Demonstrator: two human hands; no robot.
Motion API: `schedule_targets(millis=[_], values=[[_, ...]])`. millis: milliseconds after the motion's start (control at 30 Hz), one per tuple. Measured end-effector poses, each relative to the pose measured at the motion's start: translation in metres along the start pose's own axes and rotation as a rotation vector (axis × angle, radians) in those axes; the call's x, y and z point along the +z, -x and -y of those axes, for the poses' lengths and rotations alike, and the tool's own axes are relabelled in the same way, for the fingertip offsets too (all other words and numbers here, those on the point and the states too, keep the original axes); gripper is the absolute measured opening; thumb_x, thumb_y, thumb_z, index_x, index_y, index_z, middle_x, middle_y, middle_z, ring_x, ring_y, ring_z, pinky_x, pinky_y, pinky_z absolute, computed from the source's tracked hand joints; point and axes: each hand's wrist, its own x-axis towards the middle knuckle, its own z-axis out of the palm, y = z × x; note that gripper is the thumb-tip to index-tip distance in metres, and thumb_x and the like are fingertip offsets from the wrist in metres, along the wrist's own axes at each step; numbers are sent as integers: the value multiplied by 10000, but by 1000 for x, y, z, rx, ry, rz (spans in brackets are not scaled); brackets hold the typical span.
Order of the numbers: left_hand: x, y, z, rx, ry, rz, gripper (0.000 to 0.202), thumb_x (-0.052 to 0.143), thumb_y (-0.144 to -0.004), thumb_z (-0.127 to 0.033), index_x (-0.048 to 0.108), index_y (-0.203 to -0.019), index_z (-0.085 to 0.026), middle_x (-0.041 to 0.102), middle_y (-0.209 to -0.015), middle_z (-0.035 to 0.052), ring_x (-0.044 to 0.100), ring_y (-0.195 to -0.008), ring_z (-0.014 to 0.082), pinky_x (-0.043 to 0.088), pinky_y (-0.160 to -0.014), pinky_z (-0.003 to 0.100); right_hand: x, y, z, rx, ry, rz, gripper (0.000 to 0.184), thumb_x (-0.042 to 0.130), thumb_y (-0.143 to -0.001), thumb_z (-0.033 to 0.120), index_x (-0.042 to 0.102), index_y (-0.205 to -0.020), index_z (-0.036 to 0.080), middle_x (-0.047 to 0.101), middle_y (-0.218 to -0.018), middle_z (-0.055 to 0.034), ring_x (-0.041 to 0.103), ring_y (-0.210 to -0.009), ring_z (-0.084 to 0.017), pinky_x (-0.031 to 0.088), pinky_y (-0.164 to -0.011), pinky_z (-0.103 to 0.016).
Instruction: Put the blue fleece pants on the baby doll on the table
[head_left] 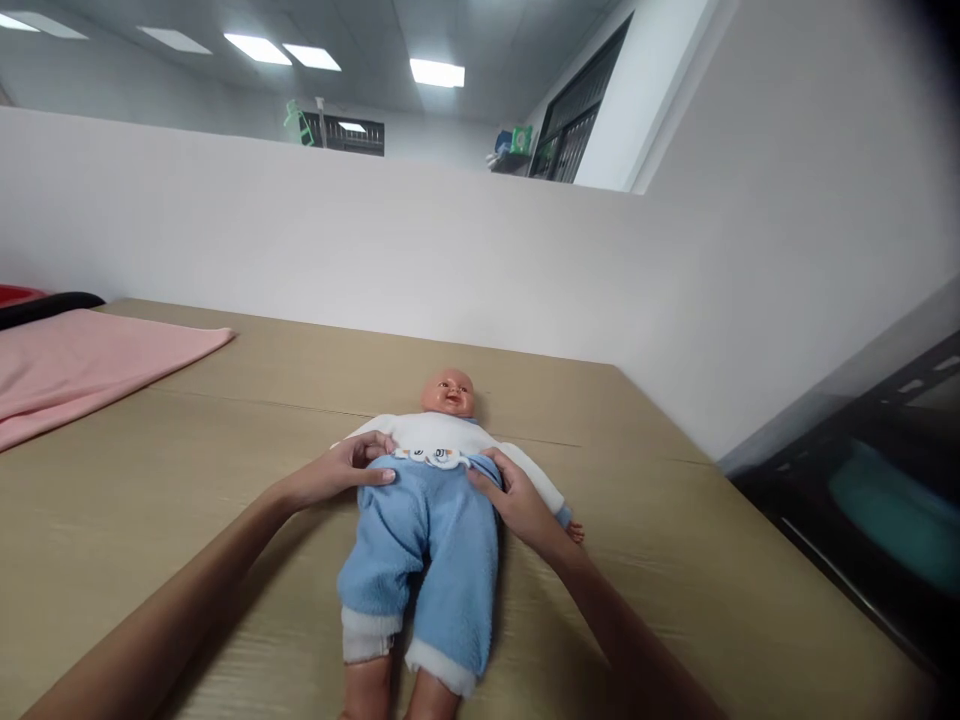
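Observation:
A baby doll (448, 392) lies on its back on the tan table (187, 470), head away from me. It wears a white top (435, 436) and fluffy blue trousers (424, 545) with white cuffs. My left hand (346, 470) pinches the trousers' waistband at the doll's left-side hip as I see it. My right hand (510, 492) grips the waistband on the other side, fingers curled into the fabric. The doll's bare feet run off the bottom edge of the view.
A pink cloth (75, 365) lies spread at the table's far left, with a dark and red object (30, 300) behind it. A white partition wall (375, 250) stands behind the table. A dark shelf or cabinet (885, 500) sits to the right.

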Motion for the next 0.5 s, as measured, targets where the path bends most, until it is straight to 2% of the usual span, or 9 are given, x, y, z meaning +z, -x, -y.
schedule_targets(millis=[67,133,233,333,400,500], values=[[-3,6,8,-31,-53,19,496,884,-905,-607,670,-1146,-230,573,-888,-32,547,-821,173,431,-737,274,-1,10,-14,40,26,-21,390,782,-960,640,809,-1036,258,818,-1052,-72,746,-1035,-344,603,-1078,-514],[-6,12,11,-29,-162,-9,426,795,-973,-636,722,-1064,-226,642,-939,5,596,-891,212,476,-798,303,-3,20,-23,56,-4,-27,399,795,-958,656,835,-1040,267,836,-1078,-85,757,-1061,-352,608,-1091,-519],[-10,20,12,-48,-282,-43,349,741,-1015,-602,810,-1040,-261,764,-1163,59,668,-1165,306,523,-1010,368,-7,32,-30,70,-92,-58,404,828,-935,669,863,-1056,285,854,-1101,-104,778,-1150,-360,627,-1074,-494],[-14,24,17,-76,-206,19,327,785,-976,-545,840,-1198,-312,782,-1370,66,628,-1412,361,480,-1197,439,-7,38,-34,203,-313,-12,499,832,-905,742,850,-1114,289,845,-1003,-100,813,-1065,-348,665,-914,-467],[-15,24,23,-56,-147,21,346,785,-975,-550,831,-1199,-291,796,-1316,80,666,-1346,354,498,-1182,453,-5,40,-35,272,-456,19,554,838,-870,795,816,-1118,300,828,-953,-82,817,-979,-341,671,-844,-465],[-11,20,33,6,-115,-62,405,724,-1026,-625,796,-1114,-236,788,-1157,83,701,-1130,303,544,-1071,431,-1,39,-37,260,-485,-13,559,823,-854,832,748,-1059,317,807,-911,-57,811,-927,-343,680,-824,-474]])
